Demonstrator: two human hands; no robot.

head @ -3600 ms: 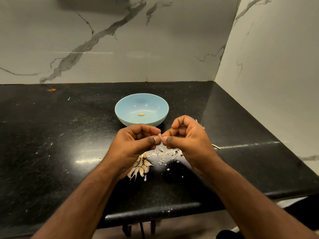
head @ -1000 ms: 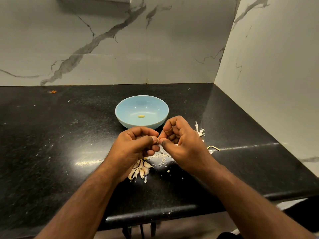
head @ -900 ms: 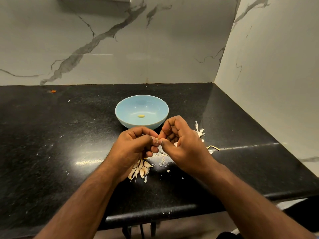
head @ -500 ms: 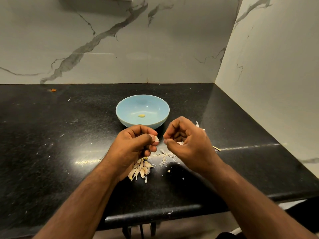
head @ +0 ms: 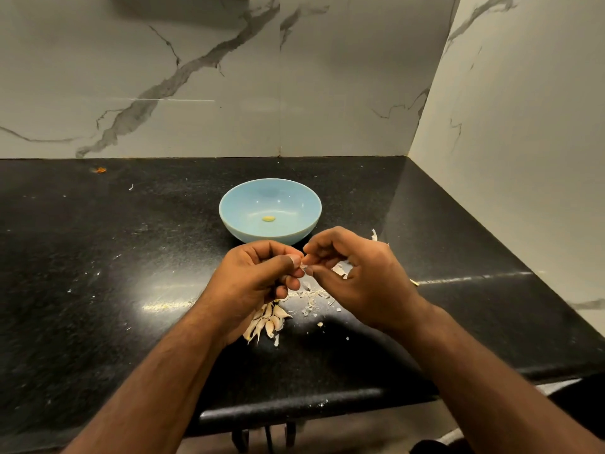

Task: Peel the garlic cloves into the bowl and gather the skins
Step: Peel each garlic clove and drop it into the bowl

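Both hands, left hand (head: 258, 276) and right hand (head: 363, 276), pinch one small garlic clove (head: 303, 267) above papery skins (head: 311, 294) on the glossy black tabletop (head: 98, 273), near a round blue bowl (head: 242, 204).

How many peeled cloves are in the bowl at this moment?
1: a single peeled clove lies at the bottom of the blue bowl, near its centre. The interior shows fully, so none seems hidden.

Black countertop (head: 98, 290) (speckled) under blue bowl (head: 242, 231), unpeeled cloves (head: 266, 324), skins (head: 311, 294).

Left hand (head: 255, 276) and right hand (head: 357, 276) pinch a garlic clove (head: 302, 264) before the blue bowl (head: 270, 209).
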